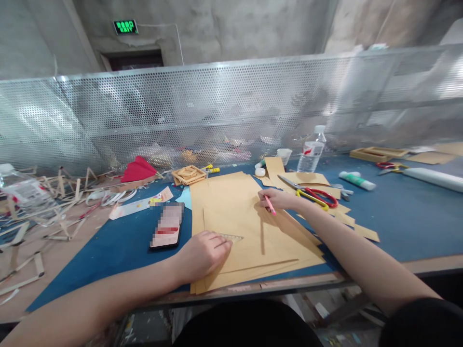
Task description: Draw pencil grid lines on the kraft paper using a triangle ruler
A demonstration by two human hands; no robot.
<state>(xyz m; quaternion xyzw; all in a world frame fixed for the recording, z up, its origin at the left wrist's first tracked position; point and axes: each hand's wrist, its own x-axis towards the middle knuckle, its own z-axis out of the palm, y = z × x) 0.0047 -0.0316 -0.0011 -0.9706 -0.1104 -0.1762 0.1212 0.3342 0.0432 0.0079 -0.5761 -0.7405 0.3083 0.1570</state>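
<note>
A stack of tan kraft paper sheets [231,212] lies on the blue mat in front of me. My left hand [204,253] rests on the paper's near left part, fingers curled down on a clear triangular ruler [231,237]. Farther back, my right hand [277,198] is closed on a pink pencil [269,205] whose tip touches the paper. Both forearms reach in from the near edge.
A phone [167,231] lies left of the paper. Red and yellow scissors [311,193], a water bottle [311,152], a small cup [284,155] and a glue stick [358,180] sit at the back right. Wooden sticks [47,207] litter the left. A perforated metal screen [231,111] closes the far side.
</note>
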